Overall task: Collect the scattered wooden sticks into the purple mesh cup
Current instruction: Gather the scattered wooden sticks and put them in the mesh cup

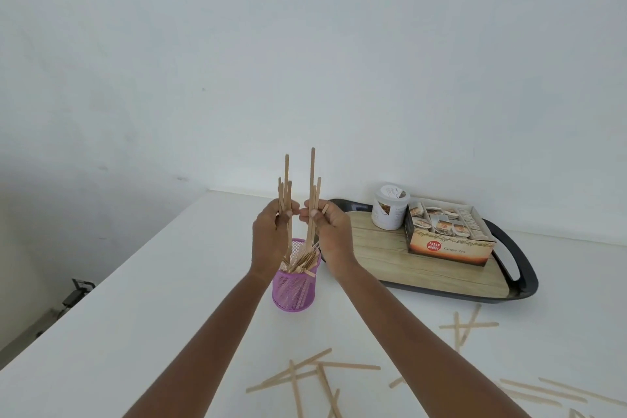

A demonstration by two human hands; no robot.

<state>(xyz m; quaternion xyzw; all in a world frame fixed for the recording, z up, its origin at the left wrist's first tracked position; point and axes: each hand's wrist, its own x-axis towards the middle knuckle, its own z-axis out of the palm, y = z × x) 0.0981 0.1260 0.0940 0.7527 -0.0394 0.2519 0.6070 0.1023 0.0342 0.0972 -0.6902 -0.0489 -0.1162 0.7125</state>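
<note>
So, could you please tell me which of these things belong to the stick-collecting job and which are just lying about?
Job: cup; left hand and right hand, each gripping sticks above it; loose sticks on the table.
Lying about: tray; tea box and tub, both on the tray.

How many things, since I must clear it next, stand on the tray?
2. A white tub stands at the tray's back left; an open Ginger Tea box right of it. Something small could hide behind them.
</note>
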